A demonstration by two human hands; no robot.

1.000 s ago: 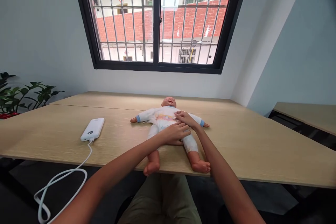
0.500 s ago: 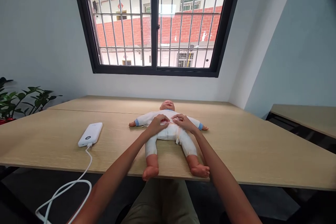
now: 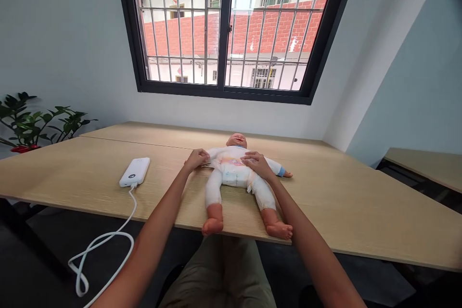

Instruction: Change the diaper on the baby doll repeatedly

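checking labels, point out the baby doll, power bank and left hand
baby doll [image 3: 231, 166], head view, on its white onesie
power bank [image 3: 134, 172], head view, on its top face
left hand [image 3: 197, 160], head view, on its back

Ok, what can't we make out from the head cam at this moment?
Head view, the only one:
Left hand: covers the sleeve end and hand of the baby doll, so whether its grip is shut on the sleeve is unclear.
Right hand: hides the garment beneath it.
Power bank: face markings too small to read.
White cable: far end lost behind the left forearm at the bottom edge.
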